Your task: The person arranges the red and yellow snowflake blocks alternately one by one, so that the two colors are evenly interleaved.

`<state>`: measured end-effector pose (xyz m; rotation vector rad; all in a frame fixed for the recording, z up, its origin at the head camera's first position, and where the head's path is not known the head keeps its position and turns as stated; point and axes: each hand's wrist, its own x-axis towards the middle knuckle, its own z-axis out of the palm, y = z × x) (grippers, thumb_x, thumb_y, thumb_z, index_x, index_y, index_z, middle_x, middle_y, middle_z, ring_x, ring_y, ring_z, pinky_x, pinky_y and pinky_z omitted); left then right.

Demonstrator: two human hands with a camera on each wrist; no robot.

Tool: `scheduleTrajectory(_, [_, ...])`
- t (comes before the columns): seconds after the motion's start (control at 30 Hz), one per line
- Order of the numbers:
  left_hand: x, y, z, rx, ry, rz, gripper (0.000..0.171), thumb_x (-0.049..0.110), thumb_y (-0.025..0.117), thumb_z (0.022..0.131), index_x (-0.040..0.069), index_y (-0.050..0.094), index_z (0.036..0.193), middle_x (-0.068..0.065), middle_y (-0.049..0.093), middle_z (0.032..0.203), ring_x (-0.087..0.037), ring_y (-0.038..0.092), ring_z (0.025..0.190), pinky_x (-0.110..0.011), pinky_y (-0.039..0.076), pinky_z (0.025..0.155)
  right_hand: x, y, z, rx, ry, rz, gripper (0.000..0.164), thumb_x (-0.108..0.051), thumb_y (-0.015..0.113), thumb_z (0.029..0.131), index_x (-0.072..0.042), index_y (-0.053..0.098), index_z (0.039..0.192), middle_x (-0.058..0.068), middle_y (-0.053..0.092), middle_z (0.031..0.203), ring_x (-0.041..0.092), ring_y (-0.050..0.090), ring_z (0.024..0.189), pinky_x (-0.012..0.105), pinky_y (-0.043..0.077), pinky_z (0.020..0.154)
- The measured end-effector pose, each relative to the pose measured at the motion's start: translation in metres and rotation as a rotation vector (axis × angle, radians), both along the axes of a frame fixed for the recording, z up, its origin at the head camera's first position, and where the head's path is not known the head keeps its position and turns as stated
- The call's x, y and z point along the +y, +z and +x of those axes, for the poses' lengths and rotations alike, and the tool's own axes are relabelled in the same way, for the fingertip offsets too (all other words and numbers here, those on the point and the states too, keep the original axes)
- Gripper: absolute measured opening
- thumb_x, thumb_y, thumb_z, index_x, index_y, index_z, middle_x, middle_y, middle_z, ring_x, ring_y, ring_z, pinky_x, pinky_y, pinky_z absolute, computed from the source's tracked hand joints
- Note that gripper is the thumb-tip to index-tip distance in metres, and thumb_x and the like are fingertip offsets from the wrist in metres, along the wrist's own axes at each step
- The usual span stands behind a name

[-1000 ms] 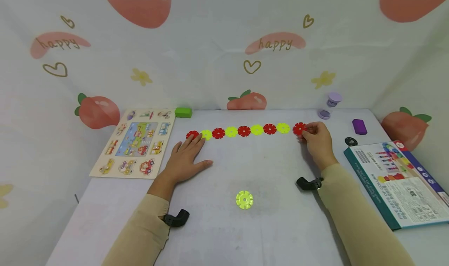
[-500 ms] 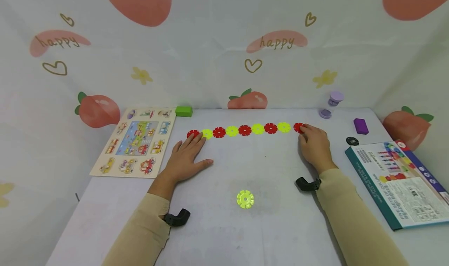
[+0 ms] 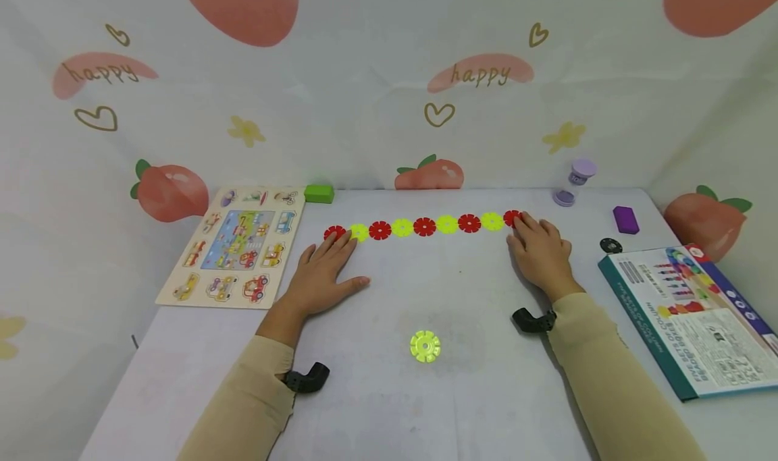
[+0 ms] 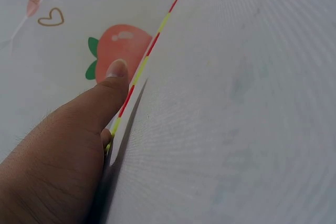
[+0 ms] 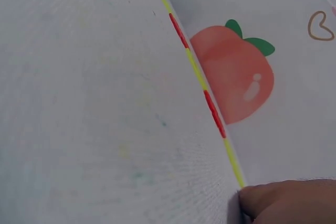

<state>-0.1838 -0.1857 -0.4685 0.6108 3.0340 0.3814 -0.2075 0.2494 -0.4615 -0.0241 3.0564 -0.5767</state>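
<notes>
A row of alternating red and yellow notched flower-shaped discs (image 3: pixel 424 227) lies along the back of the white table (image 3: pixel 365 407) in the head view. My left hand (image 3: pixel 317 279) lies flat with its fingers over the red disc (image 3: pixel 333 231) and the yellow disc (image 3: pixel 360 232) at the left end, its thumb spread aside. At the right end, my right hand (image 3: pixel 541 255) presses its fingertips on a red disc (image 3: pixel 512 217), partly hidden beneath them and right beside a yellow disc (image 3: pixel 491 221). Both wrist views show the row almost edge-on.
One yellow disc (image 3: pixel 425 346) lies alone nearer the front. On the left are a wooden picture puzzle (image 3: pixel 231 245) and a green block (image 3: pixel 319 194). On the right stand an hourglass (image 3: pixel 574 182), a purple block (image 3: pixel 625 220), a black disc (image 3: pixel 610 246) and a flat box (image 3: pixel 699 319).
My right hand has moved left with the end red disc, bringing it up to the neighbouring yellow one. Its pinch has loosened into fingertips pressing on top. The left hand stays put.
</notes>
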Motion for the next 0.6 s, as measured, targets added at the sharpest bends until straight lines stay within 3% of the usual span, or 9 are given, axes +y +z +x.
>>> scheduleTrajectory(0.6, [-0.0011, -0.0033, -0.0025, 0.001, 0.002, 0.005, 0.093, 0.082, 0.034, 0.080, 0.027, 0.019, 0.154, 0.008, 0.011, 0.159, -0.017, 0.001, 0.144, -0.055, 0.002, 0.110, -0.0020, -0.0015, 0.0034, 0.030, 0.003, -0.010, 0.066, -0.048, 0.041, 0.099, -0.007, 0.031, 0.150, 0.016, 0.020, 0.156, 0.045, 0.011, 0.137, 0.069, 0.016, 0.094])
